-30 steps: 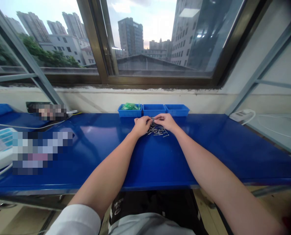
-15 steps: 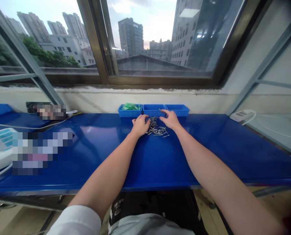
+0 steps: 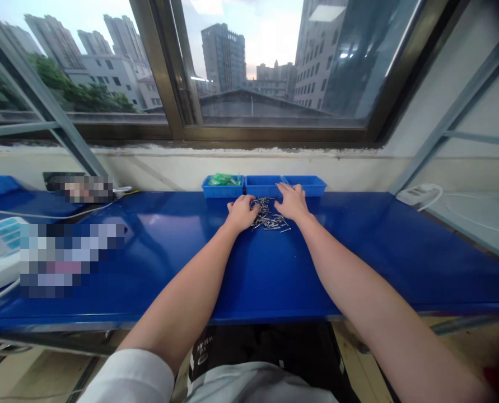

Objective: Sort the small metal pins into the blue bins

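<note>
A loose pile of thin metal screws or nails [image 3: 270, 219] lies on the blue tabletop between my hands. My left hand [image 3: 241, 212] rests at the pile's left edge, fingers curved and thumb apart from the index finger; nothing shows clearly in its grasp. Beyond the pile, my right hand [image 3: 292, 202] reaches over the front of the middle blue bin [image 3: 257, 184]. Its fingers are stretched forward and the thumb is apart, close to the pile. The inside of that bin is partly hidden by the fingers.
Beside the middle bin stand a left bin [image 3: 215, 193] with green plastic bags [image 3: 224, 179] and a right bin [image 3: 316, 188]. A power strip [image 3: 415, 194] sits at the far right. A white cable [image 3: 43, 214] and blurred items are at left, and a window is behind.
My right hand's fingers have straightened and lowered towards the middle bin; earlier a small thing showed at the index fingertip. My left hand stays by the pile.
</note>
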{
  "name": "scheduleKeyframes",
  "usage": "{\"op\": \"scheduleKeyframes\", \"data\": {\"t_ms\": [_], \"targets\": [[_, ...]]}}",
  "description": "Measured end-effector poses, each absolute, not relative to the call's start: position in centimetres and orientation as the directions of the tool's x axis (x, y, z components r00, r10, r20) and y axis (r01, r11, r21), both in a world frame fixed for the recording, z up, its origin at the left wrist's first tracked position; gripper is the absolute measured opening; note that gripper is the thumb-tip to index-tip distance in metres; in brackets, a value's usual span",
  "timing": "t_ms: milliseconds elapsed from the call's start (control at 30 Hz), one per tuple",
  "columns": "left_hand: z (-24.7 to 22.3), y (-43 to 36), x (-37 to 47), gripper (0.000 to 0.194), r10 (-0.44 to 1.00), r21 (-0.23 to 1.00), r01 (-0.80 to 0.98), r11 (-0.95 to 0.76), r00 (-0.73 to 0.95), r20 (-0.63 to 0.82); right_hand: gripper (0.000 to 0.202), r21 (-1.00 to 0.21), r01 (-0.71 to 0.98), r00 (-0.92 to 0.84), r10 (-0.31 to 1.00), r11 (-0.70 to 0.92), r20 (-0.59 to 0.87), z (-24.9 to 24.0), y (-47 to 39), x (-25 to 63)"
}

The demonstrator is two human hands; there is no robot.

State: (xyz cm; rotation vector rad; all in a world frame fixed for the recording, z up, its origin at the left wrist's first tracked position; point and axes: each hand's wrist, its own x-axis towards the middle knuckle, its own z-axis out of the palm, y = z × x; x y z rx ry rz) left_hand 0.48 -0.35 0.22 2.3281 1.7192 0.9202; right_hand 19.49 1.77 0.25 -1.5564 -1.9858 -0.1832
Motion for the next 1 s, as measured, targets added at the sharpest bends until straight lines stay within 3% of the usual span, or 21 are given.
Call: {"op": "scheduleKeyframes", "data": {"t_ms": [400,500,667,767,1000], "targets": [[0.2,-0.3,0.4,0.028,0.894,0.425,0.827,-0.369,0.191,0.404,0.076,-0.335,0.909,-0.086,0.897,0.249,0.435,-1.0,2.7,20.1],[0.2,-0.3,0.4,0.028,0.899,0.422,0.833,-0.358,0.185,0.397,0.068,-0.358,0.901,-0.052,0.879,0.247,0.474,-0.8,2.6,20.1],[0.1,-0.1,0.3,0.029,0.899,0.418,0.833,-0.361,0.193,0.392,0.036,-0.377,0.881,-0.035,0.834,0.285,0.550,-0.5,2.7,20.2],[0.1,-0.1,0.3,0.030,0.902,0.412,0.838,-0.358,0.196,0.385,0.032,-0.358,0.893,-0.066,0.865,0.274,0.498,-0.7,2.9,20.3],[0.1,-0.1,0.3,0.031,0.908,0.409,0.843,-0.350,0.198,0.371,0.045,-0.287,0.951,-0.026,0.955,0.115,0.297,-0.9,2.8,20.5]]}}
